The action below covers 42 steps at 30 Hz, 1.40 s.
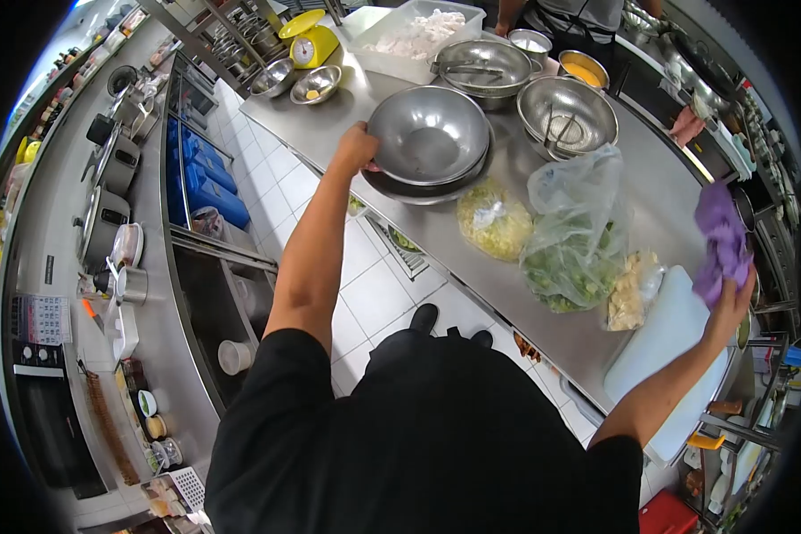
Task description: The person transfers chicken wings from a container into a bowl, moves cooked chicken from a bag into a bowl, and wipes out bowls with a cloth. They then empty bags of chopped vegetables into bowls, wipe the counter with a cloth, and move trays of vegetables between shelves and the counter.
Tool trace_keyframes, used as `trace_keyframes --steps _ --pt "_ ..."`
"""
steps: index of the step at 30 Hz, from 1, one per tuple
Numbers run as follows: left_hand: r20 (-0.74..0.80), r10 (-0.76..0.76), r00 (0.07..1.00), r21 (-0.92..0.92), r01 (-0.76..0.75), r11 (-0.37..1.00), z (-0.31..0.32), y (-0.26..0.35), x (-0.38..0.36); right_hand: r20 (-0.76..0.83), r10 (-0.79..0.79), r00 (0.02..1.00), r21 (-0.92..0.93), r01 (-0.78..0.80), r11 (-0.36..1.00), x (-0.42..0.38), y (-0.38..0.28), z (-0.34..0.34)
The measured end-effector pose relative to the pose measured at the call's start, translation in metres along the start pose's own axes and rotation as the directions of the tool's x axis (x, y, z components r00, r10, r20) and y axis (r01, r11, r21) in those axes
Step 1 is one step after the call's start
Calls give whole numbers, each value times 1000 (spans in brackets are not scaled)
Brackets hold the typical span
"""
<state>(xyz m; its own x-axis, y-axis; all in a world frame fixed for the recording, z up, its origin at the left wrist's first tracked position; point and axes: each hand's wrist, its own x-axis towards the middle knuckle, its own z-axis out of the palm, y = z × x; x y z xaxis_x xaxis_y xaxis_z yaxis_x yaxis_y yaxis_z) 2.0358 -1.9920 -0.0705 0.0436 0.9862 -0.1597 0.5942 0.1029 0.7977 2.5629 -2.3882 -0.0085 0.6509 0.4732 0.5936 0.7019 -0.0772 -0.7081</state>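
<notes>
My left hand grips the left rim of a wide steel bowl, which rests on a second steel pan on the steel counter. Out to the right, my right hand holds a crumpled purple cloth beyond a pale cutting board. Between my hands sit a bag of pale shredded vegetable, a clear bag of green leaves and a small bag of pale yellow pieces.
Steel colanders stand behind the bags. A tub of white pieces, a yellow scale and small bowls sit farther back. A co-worker stands across the counter. Shelving runs along the left.
</notes>
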Motion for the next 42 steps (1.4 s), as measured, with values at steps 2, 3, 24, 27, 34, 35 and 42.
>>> trace_keyframes --steps 2,3,24,27,34,35,42 --pt "-46 20 999 -112 -25 993 -21 -16 16 34 62 998 170 -66 983 -36 -4 -7" --pt "-68 22 997 -168 -34 985 -35 -28 22 102 37 994 196 -57 979 -48 -39 3" --pt "153 456 877 204 -480 853 -28 22 63 375 75 924 343 -214 915 -105 -236 242" --pt "99 516 851 -153 -499 853 -17 28 68 232 62 971 377 -148 914 -103 -253 238" --pt "330 391 859 -881 131 454 -5 79 -25 140 178 974 5 -180 984 -60 -289 296" --pt "337 412 847 -899 160 407 7 82 -38 109 76 991 -57 -70 996 -61 -278 324" --pt "257 443 859 -855 -12 518 29 122 -85 722 -443 531 74 577 813 -100 -233 266"
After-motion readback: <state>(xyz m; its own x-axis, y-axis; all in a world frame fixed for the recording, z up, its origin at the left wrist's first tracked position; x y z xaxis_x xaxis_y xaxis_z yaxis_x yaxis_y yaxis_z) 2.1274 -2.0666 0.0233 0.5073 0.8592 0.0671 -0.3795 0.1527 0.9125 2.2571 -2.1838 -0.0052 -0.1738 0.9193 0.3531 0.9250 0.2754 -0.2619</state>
